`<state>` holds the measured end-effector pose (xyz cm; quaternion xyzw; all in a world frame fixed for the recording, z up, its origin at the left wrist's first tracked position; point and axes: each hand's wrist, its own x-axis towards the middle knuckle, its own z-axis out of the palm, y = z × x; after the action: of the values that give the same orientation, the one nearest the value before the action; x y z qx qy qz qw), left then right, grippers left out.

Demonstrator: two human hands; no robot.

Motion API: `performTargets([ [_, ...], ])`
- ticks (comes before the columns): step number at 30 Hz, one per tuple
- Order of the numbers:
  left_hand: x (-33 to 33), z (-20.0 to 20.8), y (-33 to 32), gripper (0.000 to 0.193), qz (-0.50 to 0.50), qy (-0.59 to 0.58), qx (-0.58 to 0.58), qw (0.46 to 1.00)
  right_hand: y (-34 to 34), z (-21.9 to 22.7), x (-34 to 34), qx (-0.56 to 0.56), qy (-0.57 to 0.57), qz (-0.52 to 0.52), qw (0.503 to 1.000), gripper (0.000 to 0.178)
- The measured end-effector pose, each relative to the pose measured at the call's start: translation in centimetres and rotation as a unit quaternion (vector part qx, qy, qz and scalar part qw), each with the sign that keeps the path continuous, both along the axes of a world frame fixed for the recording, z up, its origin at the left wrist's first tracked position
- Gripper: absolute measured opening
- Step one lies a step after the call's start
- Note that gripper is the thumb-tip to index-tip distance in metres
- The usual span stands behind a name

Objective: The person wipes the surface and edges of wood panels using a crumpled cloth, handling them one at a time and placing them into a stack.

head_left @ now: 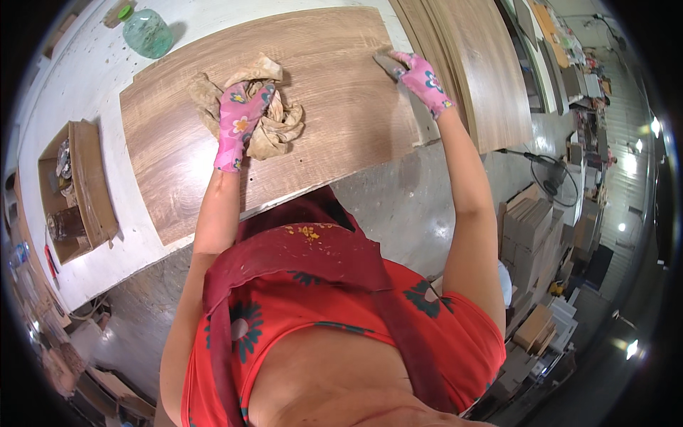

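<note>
A wood-grain board lies flat on the white worktable. On its left half my left hand, in a pink flowered glove, is closed on a crumpled beige rag, which spreads out on both sides of the fingers. My right hand, gloved the same way, is at the board's right edge. It grips a small flat grey piece whose exact kind I cannot make out; its tip reaches over the edge of the board.
A stack of similar boards stands close on the right. At the far left is a greenish clear bottle with a green cap. A cardboard box holding a jar sits on the white table, with a red-handled tool beside it.
</note>
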<state>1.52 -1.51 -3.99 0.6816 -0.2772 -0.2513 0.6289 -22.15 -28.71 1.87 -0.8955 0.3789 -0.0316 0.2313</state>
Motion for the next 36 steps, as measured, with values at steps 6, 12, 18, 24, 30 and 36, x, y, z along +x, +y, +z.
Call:
performTargets([
  [6,0.0,0.6,-0.1,0.035,-0.004,0.002,0.026,1.000,5.9,0.3,-8.7,0.021,-0.004,0.005,1.000,0.039],
  [12,0.8,-1.4,-0.5,0.059,0.016,-0.041,0.030,0.999,12.0,0.3,-16.5,0.014,-0.025,-0.008,1.000,0.038],
  [18,-1.2,2.8,0.0,0.025,0.020,-0.015,0.046,0.999,15.9,0.9,-18.9,0.101,-0.094,-0.134,0.981,0.036],
  [24,-0.8,1.5,-0.3,0.021,0.046,-0.032,0.037,0.998,15.2,-1.9,-15.9,-0.085,-0.113,-0.070,0.988,0.046],
  [30,0.5,-0.4,0.1,0.026,-0.020,0.019,0.020,0.999,8.0,-0.8,-5.9,-0.070,-0.058,-0.044,0.995,0.045],
  [36,0.2,-0.3,0.4,0.028,-0.022,0.074,0.009,0.997,-3.1,-1.2,7.1,-0.003,-0.077,-0.077,0.994,0.046],
])
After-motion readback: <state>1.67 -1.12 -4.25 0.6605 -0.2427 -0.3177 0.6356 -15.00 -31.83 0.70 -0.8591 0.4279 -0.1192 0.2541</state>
